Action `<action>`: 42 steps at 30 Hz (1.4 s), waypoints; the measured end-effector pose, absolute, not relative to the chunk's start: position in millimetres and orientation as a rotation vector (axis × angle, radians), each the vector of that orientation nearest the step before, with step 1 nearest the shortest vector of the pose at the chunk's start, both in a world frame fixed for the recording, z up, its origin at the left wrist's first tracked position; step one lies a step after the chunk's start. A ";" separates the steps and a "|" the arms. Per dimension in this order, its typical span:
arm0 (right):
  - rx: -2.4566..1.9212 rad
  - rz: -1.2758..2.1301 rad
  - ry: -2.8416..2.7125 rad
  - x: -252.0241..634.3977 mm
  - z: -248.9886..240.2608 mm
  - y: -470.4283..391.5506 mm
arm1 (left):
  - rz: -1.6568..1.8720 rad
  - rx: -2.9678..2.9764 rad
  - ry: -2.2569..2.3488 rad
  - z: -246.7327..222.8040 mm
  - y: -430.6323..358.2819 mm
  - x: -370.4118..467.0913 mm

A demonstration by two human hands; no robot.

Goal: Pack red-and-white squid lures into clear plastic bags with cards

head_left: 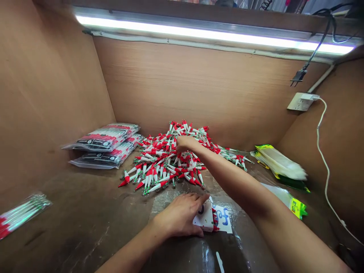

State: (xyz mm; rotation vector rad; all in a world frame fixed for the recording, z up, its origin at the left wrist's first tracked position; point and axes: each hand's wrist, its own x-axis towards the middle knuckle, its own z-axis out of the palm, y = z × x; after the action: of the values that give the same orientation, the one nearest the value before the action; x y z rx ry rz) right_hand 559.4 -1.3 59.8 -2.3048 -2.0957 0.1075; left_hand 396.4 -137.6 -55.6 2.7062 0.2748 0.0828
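Red-and-white lures (155,167), one heap, on the bench (85,220), hook ends crowded together. Right hand (185,144): at the heap, fingertips hidden, grip cannot be told. Left hand (184,214): curled over a small white box (204,219), red tips at its end. Risks: interlocked hooks could drag extra lures or prick fingers; slack left hold could let the box slide.

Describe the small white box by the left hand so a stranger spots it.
Find the big heap of lures. Nearer the camera, the left hand holds the box. Unlike the flat paper beside it, it's speckled, with red tips showing at one end.
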 end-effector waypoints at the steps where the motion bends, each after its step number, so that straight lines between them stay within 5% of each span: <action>1: -2.310 0.149 -2.091 559.6 62.2 1.9 | 0.081 2.705 0.283 -55.9 -137.6 396.5; 12: -1.890 0.422 -1.619 661.2 74.8 -86.9 | 0.078 2.705 0.234 -59.3 -134.0 395.2; 21: -1.242 0.959 -0.871 672.0 -49.8 -255.0 | 0.085 2.702 0.241 -58.7 -132.2 396.9; 27: -1.327 0.509 -1.077 662.2 -96.7 -284.1 | 0.017 2.725 0.282 -56.7 -133.6 398.8; 36: -1.187 -0.193 -1.557 655.2 -83.5 -300.1 | -0.031 2.727 0.350 -55.7 -132.7 400.3; 42: -1.093 -0.351 -1.733 655.8 -88.0 -307.1 | -0.011 2.752 0.368 -61.3 -131.6 399.2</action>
State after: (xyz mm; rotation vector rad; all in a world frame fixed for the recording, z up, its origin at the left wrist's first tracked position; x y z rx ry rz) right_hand 655.8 -307.1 -88.0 -1.0933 -1.7332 -0.3506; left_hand 399.2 -131.6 -61.3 2.7524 0.3684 -0.0105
